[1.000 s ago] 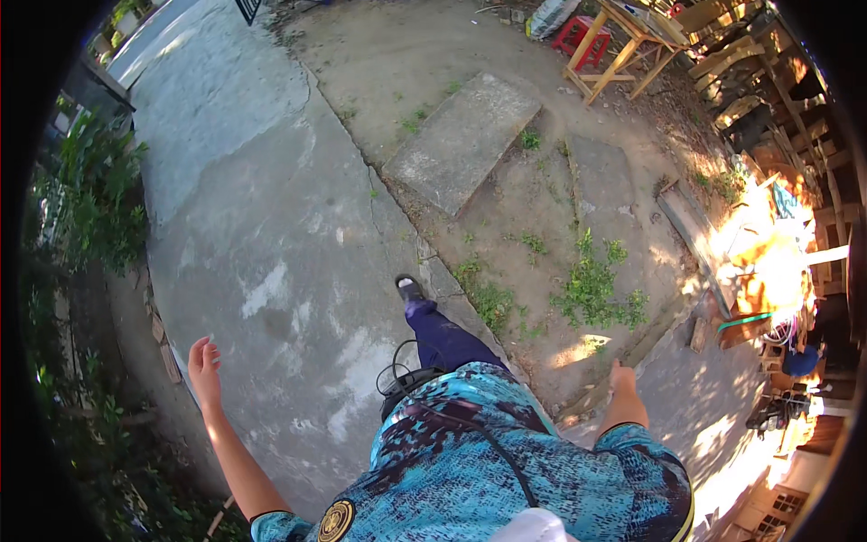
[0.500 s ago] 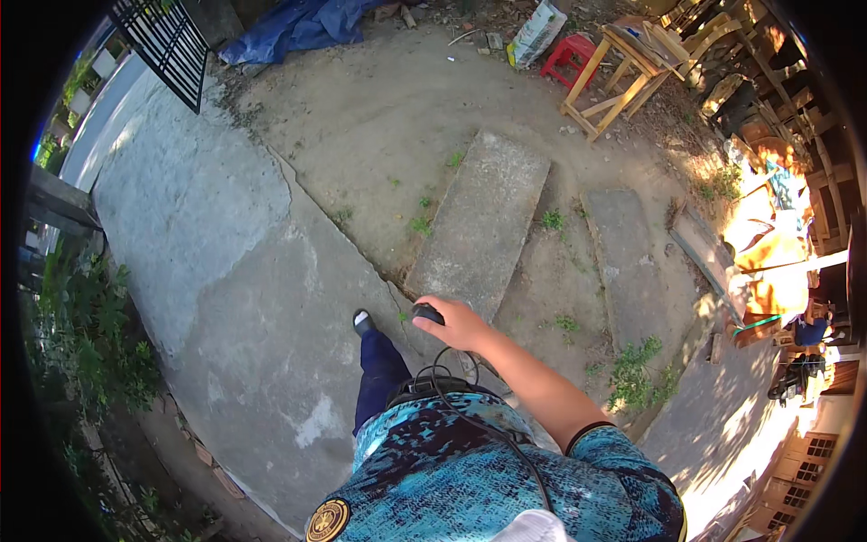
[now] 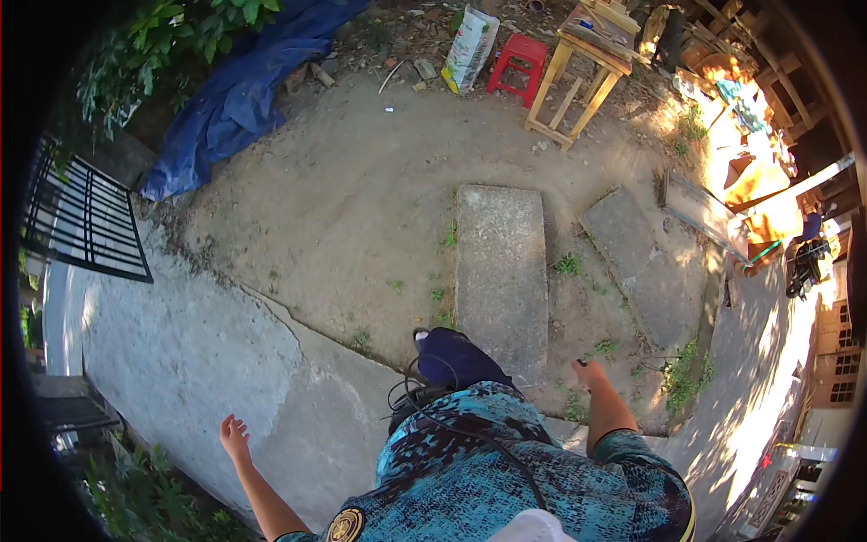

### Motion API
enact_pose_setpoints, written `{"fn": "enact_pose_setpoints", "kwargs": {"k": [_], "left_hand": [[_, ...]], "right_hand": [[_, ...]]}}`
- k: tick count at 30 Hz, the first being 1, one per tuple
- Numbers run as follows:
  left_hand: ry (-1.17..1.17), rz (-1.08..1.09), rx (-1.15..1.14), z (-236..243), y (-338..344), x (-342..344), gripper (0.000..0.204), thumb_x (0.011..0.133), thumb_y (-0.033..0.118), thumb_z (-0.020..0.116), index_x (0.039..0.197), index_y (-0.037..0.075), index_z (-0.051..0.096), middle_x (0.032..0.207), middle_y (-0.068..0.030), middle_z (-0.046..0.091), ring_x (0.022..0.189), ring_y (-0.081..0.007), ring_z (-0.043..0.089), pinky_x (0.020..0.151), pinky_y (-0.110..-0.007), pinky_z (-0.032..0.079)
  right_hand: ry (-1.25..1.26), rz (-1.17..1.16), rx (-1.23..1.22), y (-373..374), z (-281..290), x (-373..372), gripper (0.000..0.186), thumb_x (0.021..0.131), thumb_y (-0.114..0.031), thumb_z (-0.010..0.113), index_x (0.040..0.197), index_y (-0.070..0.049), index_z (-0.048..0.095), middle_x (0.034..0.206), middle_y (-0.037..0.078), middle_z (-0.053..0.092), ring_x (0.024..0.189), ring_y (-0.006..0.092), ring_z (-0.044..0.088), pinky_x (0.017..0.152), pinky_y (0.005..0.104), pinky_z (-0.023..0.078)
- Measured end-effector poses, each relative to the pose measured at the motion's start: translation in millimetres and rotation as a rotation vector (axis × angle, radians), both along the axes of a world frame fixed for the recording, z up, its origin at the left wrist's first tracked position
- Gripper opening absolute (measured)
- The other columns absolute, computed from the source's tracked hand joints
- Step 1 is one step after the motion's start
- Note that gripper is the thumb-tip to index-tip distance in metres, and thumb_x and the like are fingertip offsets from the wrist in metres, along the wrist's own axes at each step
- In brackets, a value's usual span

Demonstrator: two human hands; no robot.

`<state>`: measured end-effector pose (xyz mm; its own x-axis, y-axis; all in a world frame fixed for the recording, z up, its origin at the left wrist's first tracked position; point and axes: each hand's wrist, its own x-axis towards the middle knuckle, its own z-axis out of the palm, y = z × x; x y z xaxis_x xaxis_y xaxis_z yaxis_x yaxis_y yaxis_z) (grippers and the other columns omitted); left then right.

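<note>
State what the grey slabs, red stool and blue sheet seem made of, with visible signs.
Grey slabs: probably concrete, matt, with rough, mottled surfaces.
Red stool: likely moulded plastic, smooth, evenly coloured.
Blue sheet: perhaps plastic tarpaulin, slightly glossy, creased.

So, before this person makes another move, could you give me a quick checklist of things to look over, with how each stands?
1. Left hand free: ok, nothing shows in it.
2. Right hand free: not ok, it holds a small dark object.
3. Black cable tucked in: not ok, loops stick out at the waist.
4. Both feet planted: cannot tell, only one shoe shows.
5. Red stool upright: ok, it stands beside the wooden table.
6. Barred gate latched: cannot tell, no latch is visible.
</note>
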<state>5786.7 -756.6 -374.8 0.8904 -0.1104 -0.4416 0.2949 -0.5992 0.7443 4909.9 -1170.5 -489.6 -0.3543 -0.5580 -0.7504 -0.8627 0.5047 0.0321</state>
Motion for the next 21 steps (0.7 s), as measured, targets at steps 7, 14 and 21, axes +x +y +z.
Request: {"fn": "enact_pose_setpoints", "kwargs": {"k": [7,14,21], "left_hand": [[0.067,-0.142,0.012,-128,-282,78,0.037,0.104,0.036,0.057,0.133,0.012,0.063,0.111,-0.0093,0.07,0.096,-0.0264,0.068,0.075,-0.048,0.054],[0.63,-1.415,0.584,-174,-529,27,0.029,0.1,0.03,0.063,0.121,0.01,0.069,0.101,-0.009,0.074,0.086,-0.0232,0.071,0.067,-0.045,0.054],[0.313,-0.894,0.406,-169,-815,231,0.019,0.097,0.018,0.061,0.111,0.011,0.072,0.092,-0.0097,0.074,0.076,-0.0193,0.071,0.059,-0.035,0.056]], "right_hand": [[-0.002,-0.899,-0.348,-83,-82,72,0.071,0.099,-0.061,0.062,0.089,0.009,0.068,0.07,0.018,0.067,0.053,0.0307,0.066,0.051,0.0448,0.055],[-0.637,-0.302,-0.479,-430,5,351,0.053,0.103,-0.054,0.062,0.099,-0.001,0.066,0.074,0.007,0.067,0.058,0.0157,0.062,0.055,0.0341,0.05],[-0.791,-0.278,-0.649,-675,148,429,0.051,0.102,-0.049,0.068,0.116,0.0,0.066,0.079,0.008,0.067,0.065,0.0171,0.064,0.059,0.034,0.053]]}}
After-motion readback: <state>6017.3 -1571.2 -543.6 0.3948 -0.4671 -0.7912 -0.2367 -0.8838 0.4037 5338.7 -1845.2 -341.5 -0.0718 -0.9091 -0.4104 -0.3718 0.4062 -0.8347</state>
